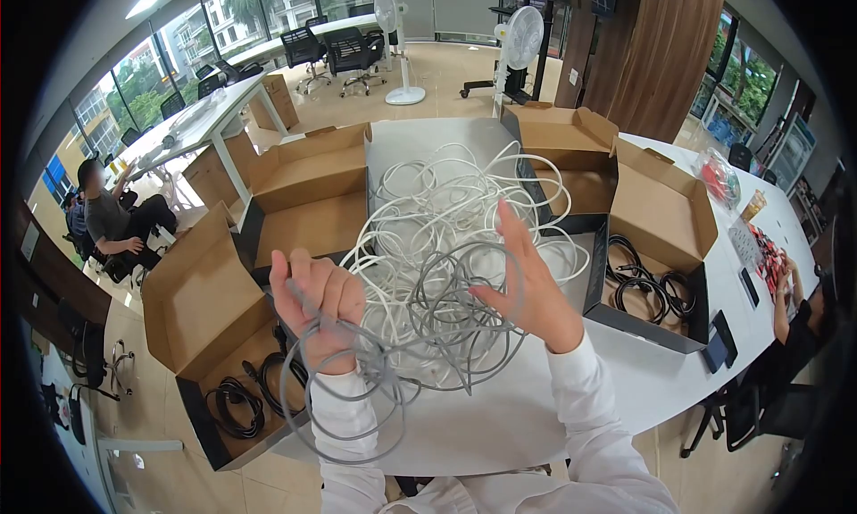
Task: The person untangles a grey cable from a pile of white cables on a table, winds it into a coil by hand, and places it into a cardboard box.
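Observation:
My left hand (323, 309) is closed round loops of a grey cable (357, 398), which hang down over my left sleeve. My right hand (536, 291) has its fingers apart, thumb spread, beside a tangle of darker grey cable (460, 309). Beneath and behind both hands lies a large heap of white cable (446, 192) on the white table (500, 425). Some of the grey loops rest on top of the white heap. The grey loops run between the left hand and the tangle near the right hand.
Open cardboard boxes flank the heap: front left (198, 309) and front right (665, 210) hold black cables; two more stand behind (312, 210), (571, 170). Phones, a plastic bag (717, 176) and a person lie to the right. Another person (120, 210) sits left. Fans stand behind.

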The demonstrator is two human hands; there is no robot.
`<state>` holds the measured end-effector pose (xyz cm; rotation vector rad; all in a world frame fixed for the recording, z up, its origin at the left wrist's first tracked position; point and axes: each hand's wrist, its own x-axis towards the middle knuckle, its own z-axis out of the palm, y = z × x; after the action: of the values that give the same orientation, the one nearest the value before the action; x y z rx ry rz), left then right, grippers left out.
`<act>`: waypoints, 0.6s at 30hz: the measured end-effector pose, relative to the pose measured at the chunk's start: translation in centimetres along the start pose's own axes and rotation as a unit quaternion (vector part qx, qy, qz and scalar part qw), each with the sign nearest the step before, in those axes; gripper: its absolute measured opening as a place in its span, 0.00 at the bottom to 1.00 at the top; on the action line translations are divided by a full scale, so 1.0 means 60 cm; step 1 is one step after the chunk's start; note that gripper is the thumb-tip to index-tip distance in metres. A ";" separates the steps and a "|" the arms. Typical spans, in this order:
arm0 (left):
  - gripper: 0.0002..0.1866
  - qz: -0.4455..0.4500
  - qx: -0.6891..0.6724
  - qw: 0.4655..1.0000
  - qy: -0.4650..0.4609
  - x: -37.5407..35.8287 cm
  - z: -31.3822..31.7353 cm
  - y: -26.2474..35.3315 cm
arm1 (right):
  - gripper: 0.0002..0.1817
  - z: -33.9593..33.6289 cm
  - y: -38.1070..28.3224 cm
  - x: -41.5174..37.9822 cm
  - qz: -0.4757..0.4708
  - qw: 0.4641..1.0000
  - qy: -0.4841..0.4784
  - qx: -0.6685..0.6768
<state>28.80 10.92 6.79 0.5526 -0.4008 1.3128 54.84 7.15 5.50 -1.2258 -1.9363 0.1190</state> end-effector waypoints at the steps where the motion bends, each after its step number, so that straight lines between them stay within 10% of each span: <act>1: 0.25 0.001 -0.036 0.999 -0.029 0.000 -0.002 0.000 | 0.53 0.005 -0.001 -0.002 0.045 0.998 -0.030 0.028; 5: 0.29 -0.025 0.018 0.991 -0.128 0.000 -0.015 -0.006 | 0.40 0.008 0.014 -0.008 0.007 0.970 -0.241 0.021; 18: 0.25 0.009 0.109 0.990 -0.084 -0.001 -0.020 -0.007 | 0.18 -0.044 -0.011 -0.007 -0.022 0.925 -0.343 0.161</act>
<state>29.15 11.52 5.75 0.8486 -0.4028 1.3402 56.25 5.58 7.32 -0.9831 -2.3989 0.9124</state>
